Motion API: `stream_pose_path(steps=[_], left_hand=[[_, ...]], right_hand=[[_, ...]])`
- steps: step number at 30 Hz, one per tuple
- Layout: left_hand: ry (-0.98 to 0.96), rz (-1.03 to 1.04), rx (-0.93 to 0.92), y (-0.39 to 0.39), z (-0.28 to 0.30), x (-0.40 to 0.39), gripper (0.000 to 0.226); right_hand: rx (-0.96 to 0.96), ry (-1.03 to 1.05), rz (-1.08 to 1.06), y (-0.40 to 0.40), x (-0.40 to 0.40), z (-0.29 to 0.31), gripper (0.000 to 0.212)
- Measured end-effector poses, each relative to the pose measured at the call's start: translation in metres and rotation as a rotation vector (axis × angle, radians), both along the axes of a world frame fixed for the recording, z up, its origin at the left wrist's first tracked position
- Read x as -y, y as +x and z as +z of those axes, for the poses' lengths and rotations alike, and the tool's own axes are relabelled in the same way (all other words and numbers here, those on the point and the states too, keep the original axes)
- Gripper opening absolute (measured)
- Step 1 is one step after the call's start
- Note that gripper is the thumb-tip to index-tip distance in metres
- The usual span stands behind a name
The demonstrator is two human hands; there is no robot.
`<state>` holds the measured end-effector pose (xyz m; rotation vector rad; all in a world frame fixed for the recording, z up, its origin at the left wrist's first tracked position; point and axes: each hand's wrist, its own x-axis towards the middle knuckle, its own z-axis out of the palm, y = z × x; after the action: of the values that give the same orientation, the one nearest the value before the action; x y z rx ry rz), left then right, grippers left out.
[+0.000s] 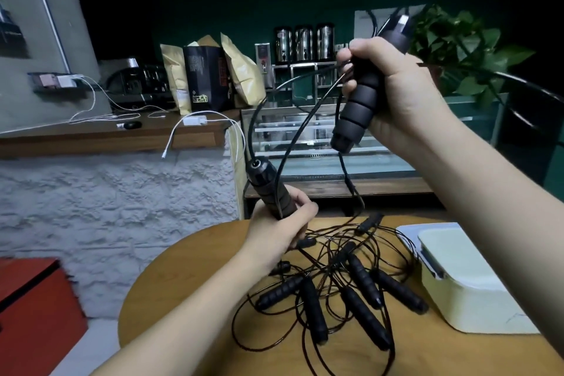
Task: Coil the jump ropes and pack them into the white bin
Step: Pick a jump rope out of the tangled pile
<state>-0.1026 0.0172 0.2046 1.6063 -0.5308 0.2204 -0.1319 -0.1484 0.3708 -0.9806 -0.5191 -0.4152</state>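
At far left a red box [33,308] is cut off by the frame edge. The left hand [282,227] grips a black foam handle [270,189] low down, fingers curled round it, its cap end pointing up. The thin black cord [293,143] arcs from there to the right hand [393,85], raised higher, which clasps a second handle [357,107] tilted steeply; how many cord loops it also pinches is hard to tell. Below, more jump ropes [338,293] lie tangled on the round wooden table [183,308], strands overlapping. The white bin [464,278] sits at the table's right, partly hidden by the right forearm.
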Motion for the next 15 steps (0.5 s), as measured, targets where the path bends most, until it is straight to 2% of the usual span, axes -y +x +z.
stream_pose_path(steps=[4,7,8,12,15], left_hand=[[0.067,-0.143,0.086,-0.046,0.006,-0.005,0.013],[0.184,-0.076,0.316,-0.080,0.008,-0.013,0.013],[0.191,-0.072,0.344,-0.088,0.008,-0.014,0.013],[0.178,-0.204,0.229,-0.133,0.004,-0.011,0.015],[0.326,-0.331,0.092,-0.169,-0.003,-0.014,0.042]], right_hand=[[-0.089,-0.012,0.021,-0.027,0.012,-0.012,0.011],[-0.167,-0.069,-0.025,-0.049,0.021,-0.032,0.010],[-0.204,-0.091,-0.050,-0.055,0.023,-0.039,0.010],[-0.405,-0.133,-0.046,-0.088,0.029,-0.078,0.008],[-0.548,-0.202,0.028,-0.118,0.030,-0.112,0.012]])
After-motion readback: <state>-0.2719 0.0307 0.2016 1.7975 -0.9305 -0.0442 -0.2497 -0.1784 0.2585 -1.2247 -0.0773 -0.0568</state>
